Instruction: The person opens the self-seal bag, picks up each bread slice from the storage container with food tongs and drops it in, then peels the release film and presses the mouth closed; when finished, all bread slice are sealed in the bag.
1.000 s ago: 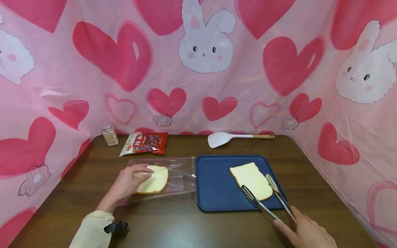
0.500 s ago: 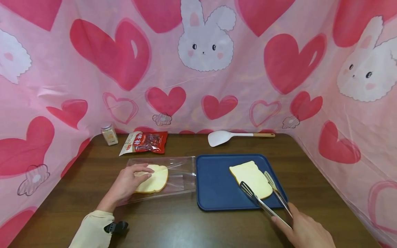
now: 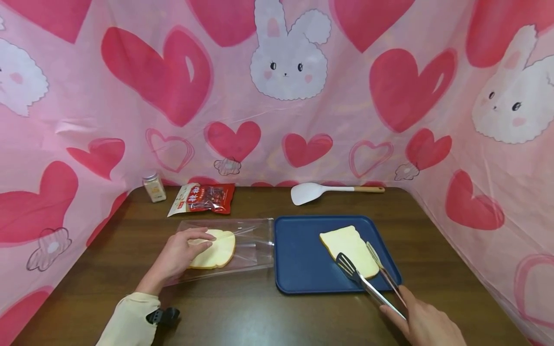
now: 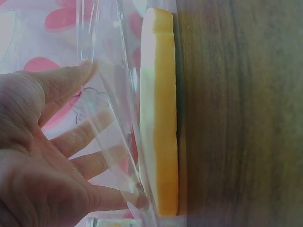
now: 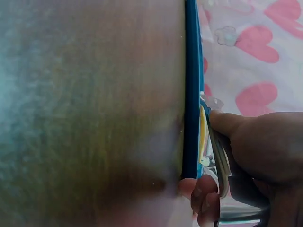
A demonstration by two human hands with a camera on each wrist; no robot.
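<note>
My left hand (image 3: 183,252) is over a clear plastic bag (image 3: 255,240) with a bread slice (image 3: 222,250) inside it. In the left wrist view the bag's film runs between the thumb and the spread fingers (image 4: 92,163), and the thumb tip pinches a fold of it. The slice's crust (image 4: 165,113) stands beyond the film. My right hand (image 3: 433,322) grips metal tongs (image 3: 375,294) with slotted tips. These straddle the near part of a second bread slice (image 3: 348,247) lying on a blue tray (image 3: 298,254), one tip overlapping each side. The right wrist view shows the tray only edge-on.
A white spatula (image 3: 309,193) with a wooden handle lies behind the tray. At the back left are a red and white food packet (image 3: 212,198) and a small lidded jar (image 3: 154,188). A heart-print cloth (image 3: 233,105) surrounds the wooden table (image 3: 242,307).
The tongs' arms have come slightly closer together about the slice on the tray, their right tip moving left. My left hand and the bag have stayed in place.
</note>
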